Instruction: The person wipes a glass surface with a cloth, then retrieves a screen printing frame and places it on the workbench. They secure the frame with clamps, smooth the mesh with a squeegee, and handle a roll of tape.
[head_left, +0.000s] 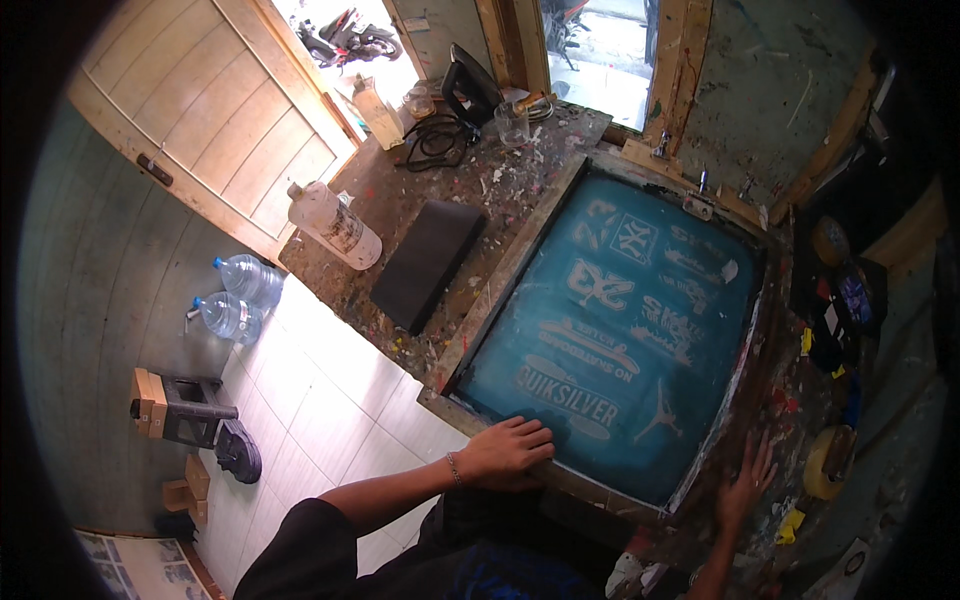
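Note:
A wooden screen-printing frame (449, 392) with teal mesh (690, 320) and pale stencilled designs lies on the paint-spattered bench. My left hand (505, 452) is on its near-left edge, fingers bent over the wood and gripping it. Along the outside of the frame's right side is my right hand (745, 475), fingers stretched out. Left of the screen, a flat black slab (425, 262) rests beside a white, stained plastic bottle (335, 228).
At the bench's back are an iron (470, 85), black cord (435, 140) and glass jar (512, 125). Tape rolls (828, 460) crowd the right side. Water jugs (228, 318), a stool (190, 410) and cardboard boxes (185, 492) stand on the tiled floor (300, 400) left, near a wooden door (200, 110).

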